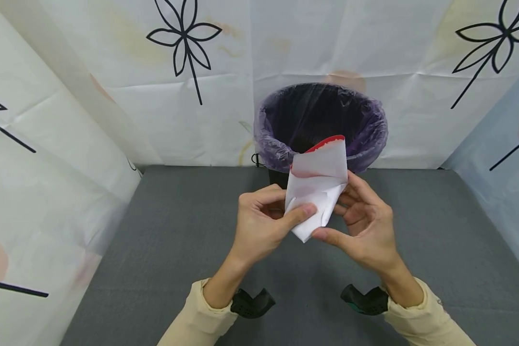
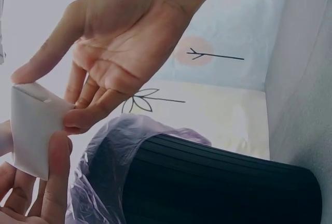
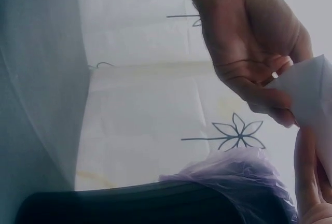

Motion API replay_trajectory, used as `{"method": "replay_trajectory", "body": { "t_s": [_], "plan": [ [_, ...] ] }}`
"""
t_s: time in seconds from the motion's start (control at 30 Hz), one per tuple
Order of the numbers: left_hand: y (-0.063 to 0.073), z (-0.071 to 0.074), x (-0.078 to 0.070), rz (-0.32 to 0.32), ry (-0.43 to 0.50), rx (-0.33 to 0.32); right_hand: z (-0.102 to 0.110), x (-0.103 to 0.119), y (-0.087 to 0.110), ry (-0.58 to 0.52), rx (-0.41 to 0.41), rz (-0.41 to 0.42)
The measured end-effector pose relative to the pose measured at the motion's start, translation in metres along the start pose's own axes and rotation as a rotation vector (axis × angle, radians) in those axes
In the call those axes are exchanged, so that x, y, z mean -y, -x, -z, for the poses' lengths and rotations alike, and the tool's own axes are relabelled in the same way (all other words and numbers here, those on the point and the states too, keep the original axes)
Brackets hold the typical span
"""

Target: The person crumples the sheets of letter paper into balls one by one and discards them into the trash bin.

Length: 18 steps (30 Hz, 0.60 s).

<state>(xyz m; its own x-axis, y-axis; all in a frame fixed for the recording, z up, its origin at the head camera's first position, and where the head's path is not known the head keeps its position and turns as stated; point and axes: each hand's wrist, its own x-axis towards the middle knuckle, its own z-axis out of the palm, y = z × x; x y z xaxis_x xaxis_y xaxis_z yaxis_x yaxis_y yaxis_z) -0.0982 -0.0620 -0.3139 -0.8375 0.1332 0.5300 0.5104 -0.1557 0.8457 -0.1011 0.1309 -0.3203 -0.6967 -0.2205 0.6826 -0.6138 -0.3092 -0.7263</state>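
In the head view, a folded white paper point(image 1: 317, 178) with a red upper edge is held up between both hands, in front of the bin. My left hand point(image 1: 259, 223) pinches its lower left side, the thumb flat on the front face and the fingers mostly hidden behind. On the other side, my right hand point(image 1: 367, 226) holds the paper by its right edge, with its thumb at the bottom corner. From the left wrist, the right hand point(image 2: 129, 53) shows its thumb and fingertips on the paper point(image 2: 36, 125).
Behind the paper stands a black bin point(image 2: 223, 182) lined with a thin purple bag point(image 1: 272, 144), its mouth facing up. It stands on a dark grey surface point(image 1: 177, 240) against white hanging sheets point(image 1: 112, 120) printed with flowers. Black wrist mounts point(image 1: 253, 302) sit at both cuffs.
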Motion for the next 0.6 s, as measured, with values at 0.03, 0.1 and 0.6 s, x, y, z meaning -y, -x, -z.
{"method": "replay_trajectory", "body": {
  "t_s": [0.03,0.1,0.6],
  "plan": [
    [0.000,-0.001,0.000,-0.010,-0.002,-0.005,-0.001,0.000,0.000,-0.007,0.002,0.005],
    [0.000,-0.002,0.001,-0.027,-0.002,-0.009,-0.002,-0.001,0.000,-0.011,0.003,0.011],
    [0.000,0.011,-0.007,-0.015,-0.028,0.340,0.005,-0.001,-0.004,-0.037,-0.072,-0.039]
  ]
}}
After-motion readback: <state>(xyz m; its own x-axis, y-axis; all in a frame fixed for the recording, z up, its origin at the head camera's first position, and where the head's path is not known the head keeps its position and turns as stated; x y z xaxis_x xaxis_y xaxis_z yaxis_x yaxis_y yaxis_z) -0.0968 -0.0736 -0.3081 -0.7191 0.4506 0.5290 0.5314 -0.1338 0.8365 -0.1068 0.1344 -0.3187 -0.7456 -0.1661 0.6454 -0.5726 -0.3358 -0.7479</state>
